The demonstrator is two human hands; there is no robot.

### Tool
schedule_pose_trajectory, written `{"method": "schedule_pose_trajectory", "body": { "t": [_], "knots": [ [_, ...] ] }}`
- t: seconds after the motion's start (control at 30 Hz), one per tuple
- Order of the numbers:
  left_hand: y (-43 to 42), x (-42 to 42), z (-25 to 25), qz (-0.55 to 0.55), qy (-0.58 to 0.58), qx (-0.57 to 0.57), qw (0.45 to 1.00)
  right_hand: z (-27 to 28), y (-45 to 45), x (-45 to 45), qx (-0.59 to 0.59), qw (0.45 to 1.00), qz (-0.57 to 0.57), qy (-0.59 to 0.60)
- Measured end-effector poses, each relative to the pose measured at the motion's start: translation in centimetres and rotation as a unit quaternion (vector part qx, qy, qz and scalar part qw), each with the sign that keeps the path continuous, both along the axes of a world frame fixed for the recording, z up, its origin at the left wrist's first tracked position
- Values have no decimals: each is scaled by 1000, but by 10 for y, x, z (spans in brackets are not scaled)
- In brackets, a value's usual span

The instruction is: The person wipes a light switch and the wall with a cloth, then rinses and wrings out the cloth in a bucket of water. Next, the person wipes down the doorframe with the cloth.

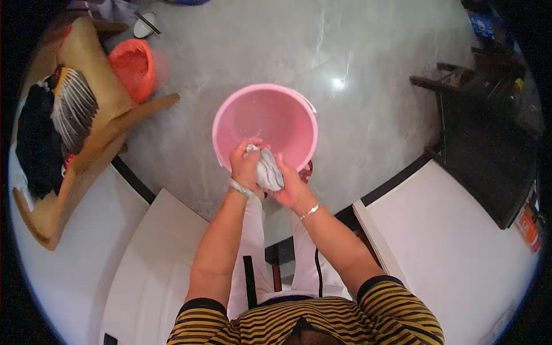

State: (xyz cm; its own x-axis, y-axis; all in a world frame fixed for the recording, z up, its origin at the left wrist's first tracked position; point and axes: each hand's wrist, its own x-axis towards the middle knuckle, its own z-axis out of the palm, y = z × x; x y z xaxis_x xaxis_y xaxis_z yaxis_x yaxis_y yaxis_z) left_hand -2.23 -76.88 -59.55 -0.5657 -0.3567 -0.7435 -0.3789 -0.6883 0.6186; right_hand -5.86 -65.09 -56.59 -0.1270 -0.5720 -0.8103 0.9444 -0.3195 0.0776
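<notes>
Both my hands grip a bunched-up pale grey-white cloth (268, 171) over the near rim of a pink bucket (264, 89). My left hand (244, 164) wraps the cloth from the left, fingers curled over its top. On the other side my right hand (292, 187) presses against it, with the palm partly hidden by the cloth. The bucket stands on the floor in front of my feet, and a little water seems to splash inside it near my left fingers. A bracelet circles each wrist.
A wooden chair (98, 52) with dark clothing and a fan-like striped item stands at left. Beside it is a red-lined bin (135, 69). To the right are a black table (483, 155) and a dark stool (440, 80). White door panels (155, 259) flank me.
</notes>
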Motion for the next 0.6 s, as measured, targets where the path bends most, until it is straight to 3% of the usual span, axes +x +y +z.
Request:
{"method": "schedule_pose_trajectory", "body": {
  "t": [0.1, 0.17, 0.2, 0.27, 0.3, 0.37, 0.47, 0.6],
  "knots": [
    [-2, 9, -3, -48, -19, -53, 997, 33, -6, -3, 23, 996, 58, 58],
    [-4, 14, 2, -117, -15, -135, 984, 38, 3, 0, 17, 976, 187, 109],
    [-7, 16, 0, -137, -27, -117, 983, 38, 6, -2, 18, 959, 248, 136],
    [-9, 14, 11, -181, -57, -73, 979, 42, 9, -7, -25, 959, 257, 116],
    [-12, 13, 22, -145, -32, 0, 989, 46, 12, -5, -41, 959, 261, 99],
    [-19, 15, 45, -75, 5, 159, 984, 50, 17, -4, -51, 978, 192, 71],
    [-31, 18, 57, -63, 143, 171, 973, 56, 21, -9, -118, 988, 96, 6],
    [-37, 8, 67, -102, 199, 207, 952, 54, 16, 2, -184, 981, 49, -34]
  ]
}}
